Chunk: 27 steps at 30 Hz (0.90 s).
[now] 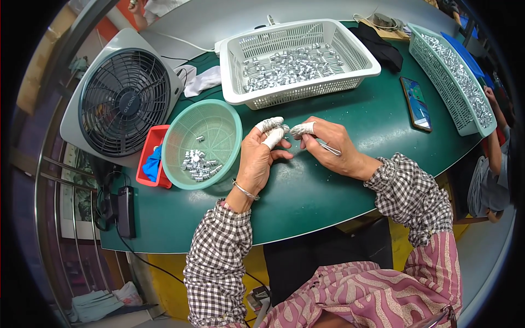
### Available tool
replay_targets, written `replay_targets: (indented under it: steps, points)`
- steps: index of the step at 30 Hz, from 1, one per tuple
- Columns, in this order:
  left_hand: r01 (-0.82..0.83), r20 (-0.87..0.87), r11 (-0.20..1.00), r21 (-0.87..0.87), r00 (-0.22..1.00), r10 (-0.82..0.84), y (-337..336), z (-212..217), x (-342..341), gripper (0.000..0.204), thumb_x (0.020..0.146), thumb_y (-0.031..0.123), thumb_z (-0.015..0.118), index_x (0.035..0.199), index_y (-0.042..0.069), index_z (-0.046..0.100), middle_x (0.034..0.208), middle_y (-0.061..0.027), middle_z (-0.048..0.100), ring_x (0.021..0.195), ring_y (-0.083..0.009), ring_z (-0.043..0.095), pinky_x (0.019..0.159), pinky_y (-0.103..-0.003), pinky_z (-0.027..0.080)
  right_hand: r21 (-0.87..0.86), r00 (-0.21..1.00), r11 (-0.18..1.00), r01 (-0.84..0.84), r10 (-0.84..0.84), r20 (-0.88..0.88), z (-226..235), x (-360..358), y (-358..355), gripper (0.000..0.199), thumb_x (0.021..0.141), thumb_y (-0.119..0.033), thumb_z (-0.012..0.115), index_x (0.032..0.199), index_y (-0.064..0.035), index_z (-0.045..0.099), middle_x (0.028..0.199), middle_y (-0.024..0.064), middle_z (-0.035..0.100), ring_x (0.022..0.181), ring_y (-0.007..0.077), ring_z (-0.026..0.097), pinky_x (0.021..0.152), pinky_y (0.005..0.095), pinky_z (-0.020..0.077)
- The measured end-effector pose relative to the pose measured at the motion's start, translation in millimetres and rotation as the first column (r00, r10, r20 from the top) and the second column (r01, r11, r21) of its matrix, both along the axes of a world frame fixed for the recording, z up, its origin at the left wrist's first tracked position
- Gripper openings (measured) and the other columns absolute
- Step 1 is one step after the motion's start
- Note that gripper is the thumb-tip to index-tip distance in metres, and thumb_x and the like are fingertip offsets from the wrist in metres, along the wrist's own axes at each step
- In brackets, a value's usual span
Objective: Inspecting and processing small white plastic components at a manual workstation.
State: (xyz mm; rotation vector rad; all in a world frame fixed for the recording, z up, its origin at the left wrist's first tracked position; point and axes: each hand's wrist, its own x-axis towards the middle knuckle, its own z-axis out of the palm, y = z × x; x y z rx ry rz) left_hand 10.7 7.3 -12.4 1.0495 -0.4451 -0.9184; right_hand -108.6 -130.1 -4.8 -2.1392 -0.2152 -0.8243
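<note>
Working above the green bench [328, 186], both hands meet near its centre. The left hand [257, 158] is raised with thumb and forefinger in white finger cots [272, 131], pinched together on a small metal part [285, 128]; the part is mostly hidden between the fingertips. The right hand [328, 145] is closed, its cot-covered fingertip touching the same part from the right, and it also grips thin metal tweezers [330, 147] that lie across the palm side.

Just left of the left hand, a round green sieve basket [224, 117] rests on the bench and holds a small pile of silver metal pieces [199, 164]. Touching its left rim is a red tray [149, 147] with a blue item inside. Behind the hands, a white rectangular basket [306, 90] carries many more silver pieces. A long green basket [437, 71] at the far right is filled with similar pieces. A phone [415, 103] lies between the two rectangular baskets. A grey fan [123, 101] stands at the left edge of the bench.
</note>
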Motion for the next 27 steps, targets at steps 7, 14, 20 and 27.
replay_targets:
  steps: [7,14,20,27]
  points:
    - [-0.050,0.073,0.998,0.049,0.996,0.047,-2,3,-4,0.028,0.086,0.007,0.056,0.113,-0.001,0.050,0.096,-0.0081,0.058,0.073,-0.0129,0.058,0.055,-0.024,0.054,-0.086,0.995,0.994,0.070,-0.076,-0.069,-1,-2,1,0.013,0.083,0.002,0.050,0.094,0.0041,0.056,0.077,0.0129,0.054,0.061,0.0225,0.055,0.053,0.0316,0.0436]
    - [-0.070,-0.023,0.998,0.009,0.997,0.070,-1,6,-4,0.025,0.090,0.014,0.052,0.111,-0.001,0.051,0.092,-0.0066,0.057,0.067,-0.0118,0.056,0.053,-0.025,0.052,-0.138,0.993,0.989,0.054,-0.068,-0.101,3,-3,2,0.007,0.085,-0.001,0.049,0.083,0.0045,0.053,0.071,0.0131,0.051,0.057,0.0243,0.051,0.051,0.0336,0.0397]
    - [0.083,-0.149,0.993,-0.088,0.984,-0.096,2,0,-4,0.030,0.095,0.025,0.045,0.108,-0.001,0.052,0.083,-0.0040,0.054,0.061,-0.0104,0.052,0.047,-0.024,0.046,0.196,0.982,0.977,-0.080,0.111,-0.154,12,-6,4,0.013,0.087,-0.002,0.046,0.077,0.0044,0.051,0.064,0.0123,0.048,0.055,0.0242,0.050,0.050,0.0333,0.0395]
    - [0.095,-0.129,0.995,-0.030,0.987,-0.098,1,4,-10,0.035,0.096,0.031,0.041,0.103,-0.001,0.054,0.074,-0.0017,0.051,0.057,-0.0091,0.049,0.042,-0.022,0.041,-0.025,0.993,0.998,-0.049,0.047,-0.104,5,-3,2,0.017,0.089,-0.005,0.044,0.073,0.0022,0.048,0.064,0.0117,0.049,0.052,0.0248,0.049,0.049,0.0326,0.0421]
